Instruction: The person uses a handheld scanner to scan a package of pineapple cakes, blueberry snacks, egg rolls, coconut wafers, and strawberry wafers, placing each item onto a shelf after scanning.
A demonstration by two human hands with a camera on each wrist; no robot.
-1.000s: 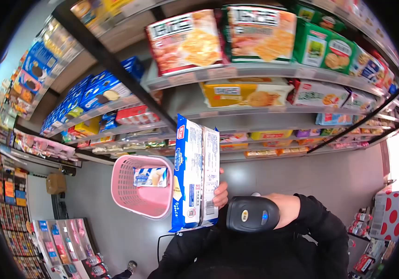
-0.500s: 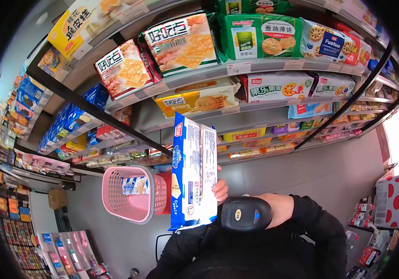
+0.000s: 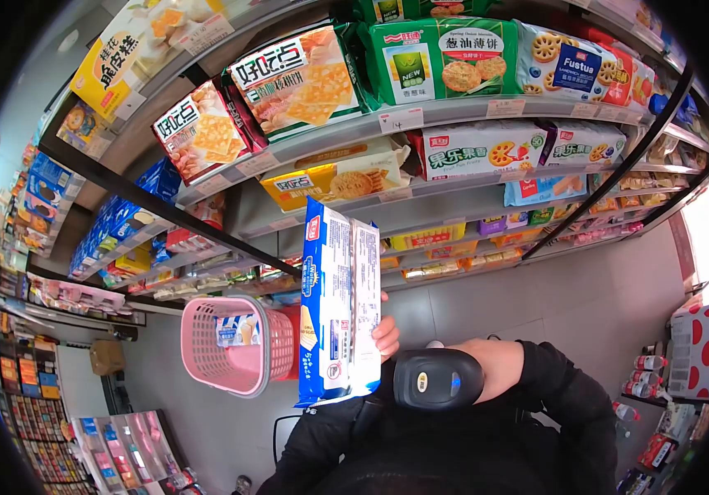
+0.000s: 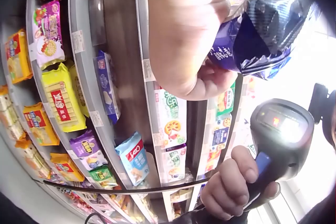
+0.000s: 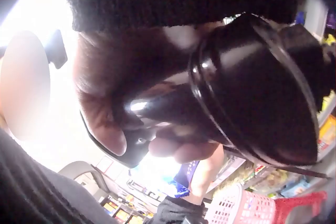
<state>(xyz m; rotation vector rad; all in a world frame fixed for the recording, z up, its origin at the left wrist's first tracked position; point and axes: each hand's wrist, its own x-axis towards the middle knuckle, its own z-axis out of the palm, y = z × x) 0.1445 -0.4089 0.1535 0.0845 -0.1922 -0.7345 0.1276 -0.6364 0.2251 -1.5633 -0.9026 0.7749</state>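
My left hand [image 3: 386, 337] holds a blue and white wafer packet [image 3: 340, 305] upright, its printed back with a seam and barcode facing me; fingers show past its right edge. The left wrist view has the same hand [image 4: 194, 40] curled on the packet's blue wrapper [image 4: 262, 40]. Right beside it, my right hand [image 4: 231, 184] grips the handle of a black barcode scanner [image 3: 437, 379]. The scanner's window [image 4: 278, 121] is lit in the left wrist view. In the right wrist view the dark scanner body [image 5: 252, 92] fills much of the picture.
A pink basket [image 3: 280, 346] with a blue and white packet [image 3: 237, 330] inside stands at the left, a red stool [image 5: 299, 205] by it. Shelves [image 3: 453, 115] of biscuit packets stretch across the front. A red-dotted box [image 3: 699, 351] and bottles [image 3: 650, 363] are at the right.
The head view has turned, so the shelves and basket sit further left and more shelf shows at the top. Both hands keep hold of the packet and the scanner, barely moving.
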